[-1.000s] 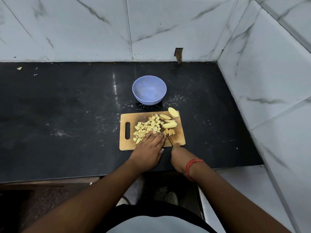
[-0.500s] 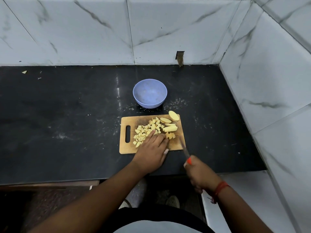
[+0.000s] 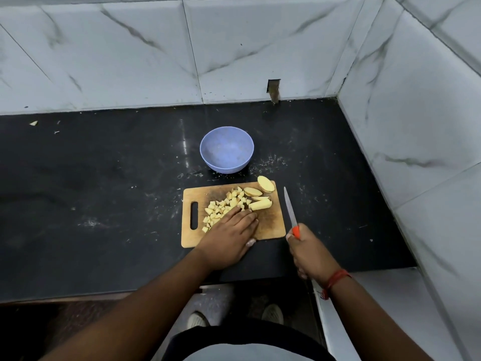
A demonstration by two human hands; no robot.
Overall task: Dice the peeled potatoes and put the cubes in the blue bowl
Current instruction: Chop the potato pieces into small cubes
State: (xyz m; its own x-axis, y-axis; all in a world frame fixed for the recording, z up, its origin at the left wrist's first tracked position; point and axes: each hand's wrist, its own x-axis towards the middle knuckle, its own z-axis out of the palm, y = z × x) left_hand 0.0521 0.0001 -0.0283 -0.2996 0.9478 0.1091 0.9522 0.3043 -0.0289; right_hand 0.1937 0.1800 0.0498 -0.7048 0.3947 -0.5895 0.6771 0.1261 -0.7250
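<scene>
Wooden cutting board (image 3: 270,222) sits on the black counter (image 3: 104,191), with a pile of potato cubes (image 3: 223,205) and a few uncut potato slices (image 3: 256,195) on it. The left hand (image 3: 229,238) lies flat, fingers straight, on the cubes. The right hand (image 3: 311,256), just right of the board, grips a knife (image 3: 290,208), blade up. The blue bowl (image 3: 226,149) sits right behind the board.

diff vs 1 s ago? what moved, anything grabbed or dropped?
The right hand, gripping the knife throughout, has pulled it off the board to the right; the blade now points away over the counter beside the board. The left hand stays flat on the cubes. Nothing grabbed or dropped. Uncut slices and the empty bowl are unchanged.
</scene>
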